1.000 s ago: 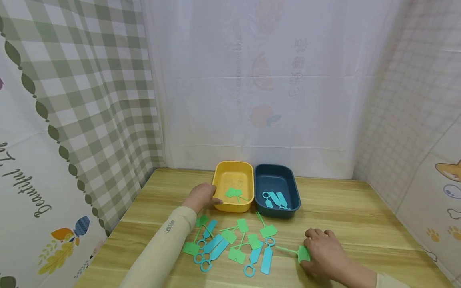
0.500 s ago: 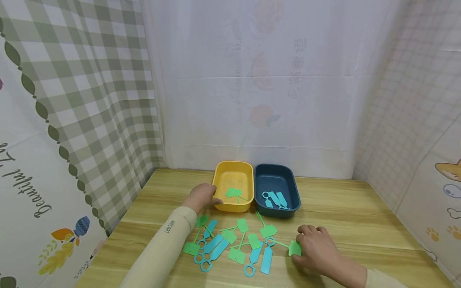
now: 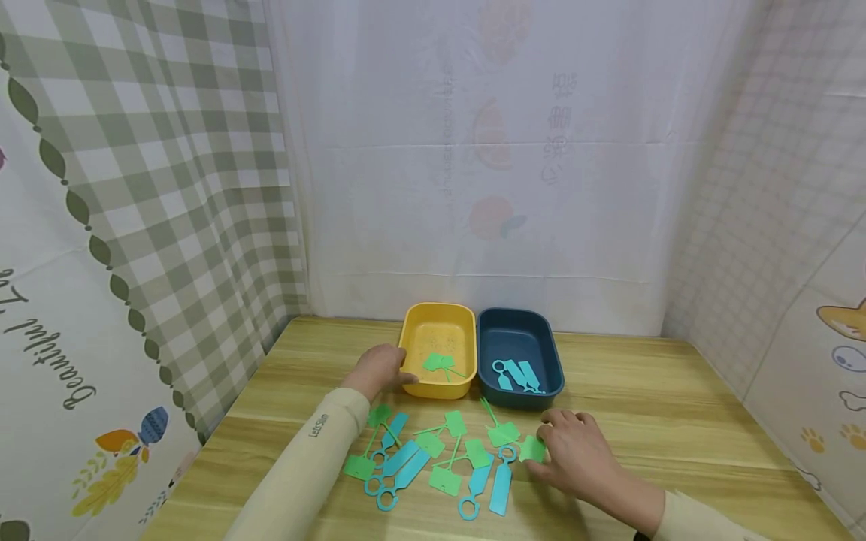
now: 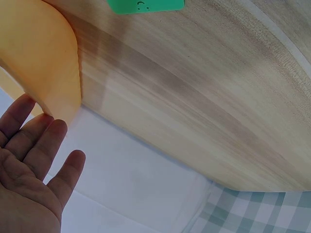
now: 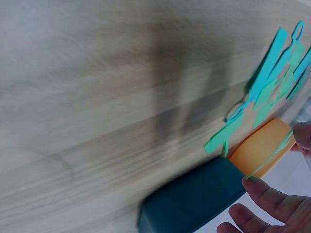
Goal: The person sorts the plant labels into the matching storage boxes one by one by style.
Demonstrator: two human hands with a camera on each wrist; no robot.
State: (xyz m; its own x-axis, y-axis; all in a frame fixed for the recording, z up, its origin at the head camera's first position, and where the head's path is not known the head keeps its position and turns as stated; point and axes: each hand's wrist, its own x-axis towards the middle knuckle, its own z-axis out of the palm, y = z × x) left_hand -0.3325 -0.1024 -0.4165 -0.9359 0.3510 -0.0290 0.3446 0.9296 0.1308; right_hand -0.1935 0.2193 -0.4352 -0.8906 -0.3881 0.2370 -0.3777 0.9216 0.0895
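Note:
My right hand (image 3: 578, 454) pinches a green plant label (image 3: 532, 448) by its square head, above the table right of the loose labels. In the right wrist view this label (image 5: 272, 158) shows edge-on between thumb and fingertip. At the left wall of the yellow bin (image 3: 440, 306) rests my left hand (image 3: 376, 370), its fingers (image 4: 41, 145) fairly straight and touching the bin's side. A few green labels (image 3: 440, 362) lie inside that bin. The navy bin (image 3: 517, 319) beside it holds several blue ring-ended labels (image 3: 519, 374).
Several green labels (image 3: 444, 481) and blue ring-ended labels (image 3: 501, 488) lie scattered and partly overlapping on the wooden table (image 3: 629, 383) in front of the bins. A white curtain (image 3: 406, 225) hangs behind the table, and a checked cloth (image 3: 223, 188) on the left.
My right hand has moved left and farther from me, carrying the green plant label toward the bins. The left hand and both bins have stayed put.

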